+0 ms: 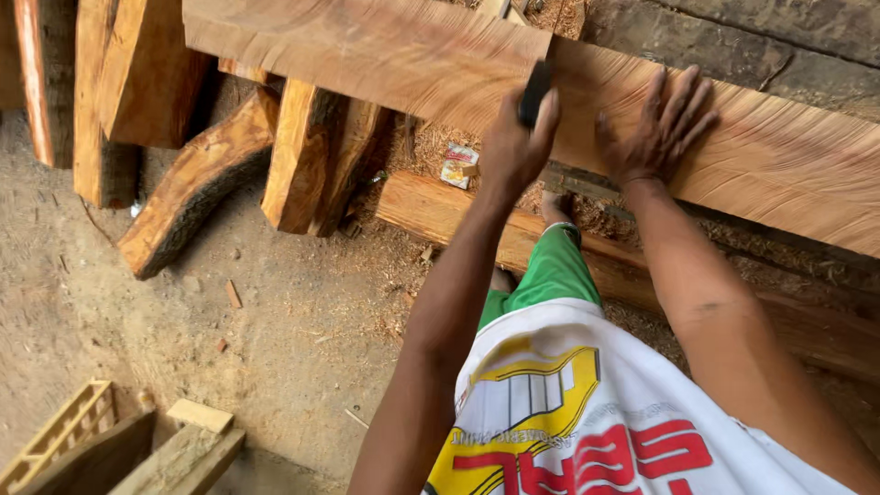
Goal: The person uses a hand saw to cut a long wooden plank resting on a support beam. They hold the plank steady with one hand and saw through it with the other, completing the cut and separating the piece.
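Note:
A long, wide sawn plank [385, 55] runs across the top of the head view, its face marked with curved saw lines. My left hand [516, 142] grips a small dark tool [534, 92] and holds it against the plank's face. My right hand [655, 128] lies flat on the plank to the right of the tool, fingers spread. My green shorts [545, 275] and white printed shirt [587, 412] show below.
Several rough timber slabs [197, 183] lean at the upper left. A lower beam [440, 206] lies under the plank amid sawdust. A small yellow packet [458, 167] sits on the ground. Wooden blocks and a crate [64, 431] are at the bottom left.

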